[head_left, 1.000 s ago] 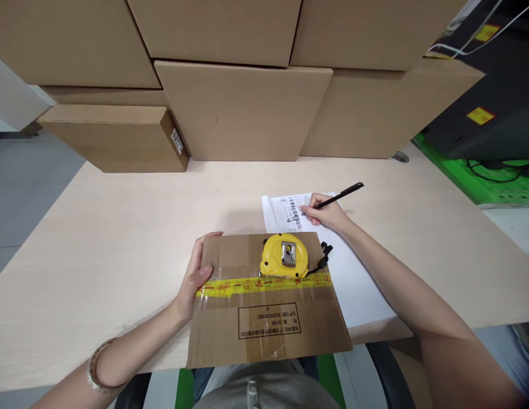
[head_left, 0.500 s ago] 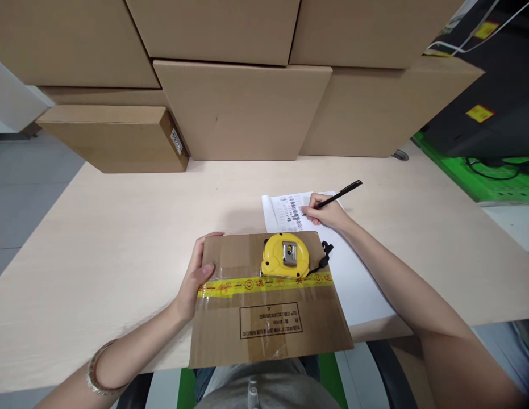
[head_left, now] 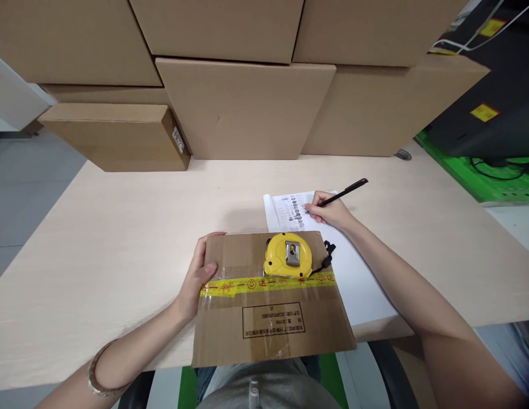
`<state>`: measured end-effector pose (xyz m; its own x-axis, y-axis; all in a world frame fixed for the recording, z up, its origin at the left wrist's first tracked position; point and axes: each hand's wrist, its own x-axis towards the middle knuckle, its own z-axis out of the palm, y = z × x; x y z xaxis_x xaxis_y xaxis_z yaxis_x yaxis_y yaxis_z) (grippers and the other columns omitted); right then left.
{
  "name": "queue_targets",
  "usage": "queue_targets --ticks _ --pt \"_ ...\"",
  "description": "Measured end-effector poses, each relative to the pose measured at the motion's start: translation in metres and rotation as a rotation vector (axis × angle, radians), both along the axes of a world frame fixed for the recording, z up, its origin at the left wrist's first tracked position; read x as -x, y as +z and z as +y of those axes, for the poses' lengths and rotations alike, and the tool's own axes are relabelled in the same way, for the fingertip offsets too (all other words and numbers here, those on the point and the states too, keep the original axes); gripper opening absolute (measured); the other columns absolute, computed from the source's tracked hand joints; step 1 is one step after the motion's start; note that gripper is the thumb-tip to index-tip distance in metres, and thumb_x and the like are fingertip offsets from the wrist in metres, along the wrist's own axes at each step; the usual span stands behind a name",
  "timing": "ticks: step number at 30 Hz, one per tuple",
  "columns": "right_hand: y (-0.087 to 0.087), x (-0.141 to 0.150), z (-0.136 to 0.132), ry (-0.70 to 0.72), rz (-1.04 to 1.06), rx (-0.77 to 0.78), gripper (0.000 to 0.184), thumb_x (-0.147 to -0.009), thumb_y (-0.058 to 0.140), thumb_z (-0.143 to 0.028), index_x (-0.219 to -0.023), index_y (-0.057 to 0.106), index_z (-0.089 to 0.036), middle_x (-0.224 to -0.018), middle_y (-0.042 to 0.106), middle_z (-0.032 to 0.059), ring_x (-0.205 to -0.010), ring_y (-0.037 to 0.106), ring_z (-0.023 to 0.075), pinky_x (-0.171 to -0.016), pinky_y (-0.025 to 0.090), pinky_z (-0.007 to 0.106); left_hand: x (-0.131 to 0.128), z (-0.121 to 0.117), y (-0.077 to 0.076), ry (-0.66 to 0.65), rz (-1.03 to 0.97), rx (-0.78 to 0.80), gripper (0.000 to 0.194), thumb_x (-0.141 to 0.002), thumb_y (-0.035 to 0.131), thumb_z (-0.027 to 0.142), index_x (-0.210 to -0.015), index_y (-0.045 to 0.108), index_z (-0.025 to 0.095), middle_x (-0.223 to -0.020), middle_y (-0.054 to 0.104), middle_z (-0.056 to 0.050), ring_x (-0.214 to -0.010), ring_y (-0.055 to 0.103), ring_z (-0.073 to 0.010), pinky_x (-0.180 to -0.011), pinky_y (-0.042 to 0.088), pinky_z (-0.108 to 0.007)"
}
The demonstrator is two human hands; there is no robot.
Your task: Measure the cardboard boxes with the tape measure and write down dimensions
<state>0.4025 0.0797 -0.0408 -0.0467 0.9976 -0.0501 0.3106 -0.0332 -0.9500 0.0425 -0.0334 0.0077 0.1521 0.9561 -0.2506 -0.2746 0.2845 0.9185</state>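
Note:
A small cardboard box (head_left: 268, 318), sealed with yellow printed tape, sits at the near edge of the table. My left hand (head_left: 196, 279) grips its left side, thumb on top. A yellow tape measure (head_left: 288, 255) lies on the box's far part. My right hand (head_left: 330, 211) holds a black pen (head_left: 344, 192), its tip on a white printed sheet (head_left: 358, 284) that lies to the right of and beyond the box.
Large cardboard boxes (head_left: 242, 108) are stacked along the far side of the light wooden table (head_left: 119, 238). A flatter box (head_left: 115, 136) lies at the far left. Green flooring and black equipment (head_left: 494, 113) stand to the right.
Almost nothing differs; the view shifted slightly and my right hand with the pen moved a little along the sheet.

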Motion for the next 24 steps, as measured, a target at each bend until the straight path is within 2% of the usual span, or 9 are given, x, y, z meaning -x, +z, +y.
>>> queue_targets --ticks 8,15,19,24 --pt "-0.0007 -0.0004 0.0001 0.025 -0.022 -0.011 0.046 -0.072 0.087 -0.04 -0.059 0.045 -0.024 -0.045 0.057 -0.0034 -0.037 0.046 0.0087 -0.04 0.031 0.023 -0.0014 -0.0006 0.0037 0.014 0.011 0.009 0.059 -0.07 0.081 0.052 -0.119 0.062 0.025 -0.108 0.064 -0.005 -0.085 0.061 -0.024 -0.068 0.051 -0.035" --pt "-0.0038 -0.002 0.0021 -0.011 -0.016 -0.046 0.045 -0.072 0.084 -0.035 -0.061 0.041 -0.025 -0.045 0.054 -0.005 -0.037 0.042 0.0069 -0.041 0.028 0.022 -0.0011 -0.0008 0.0024 0.004 0.017 0.016 0.063 -0.069 0.082 0.055 -0.12 0.06 0.025 -0.11 0.064 -0.005 -0.086 0.06 -0.0237 -0.068 0.051 -0.034" --pt "-0.0048 -0.0022 0.0021 -0.009 -0.019 -0.044 0.045 -0.072 0.084 -0.037 -0.061 0.041 -0.025 -0.046 0.056 -0.0042 -0.037 0.044 0.0074 -0.041 0.031 0.022 -0.0008 -0.0006 0.0047 -0.012 0.011 0.025 0.062 -0.071 0.082 0.054 -0.121 0.059 0.025 -0.109 0.064 -0.004 -0.085 0.061 -0.0224 -0.068 0.052 -0.033" --pt "-0.0057 -0.0029 0.0025 -0.012 -0.03 -0.034 0.041 -0.068 0.082 -0.03 -0.06 0.042 -0.024 -0.044 0.055 -0.005 -0.035 0.044 0.0074 -0.039 0.029 0.021 -0.0005 -0.0003 0.0058 -0.01 0.01 0.02 0.062 -0.07 0.083 0.054 -0.12 0.06 0.025 -0.111 0.065 -0.004 -0.084 0.061 -0.0215 -0.067 0.052 -0.033"
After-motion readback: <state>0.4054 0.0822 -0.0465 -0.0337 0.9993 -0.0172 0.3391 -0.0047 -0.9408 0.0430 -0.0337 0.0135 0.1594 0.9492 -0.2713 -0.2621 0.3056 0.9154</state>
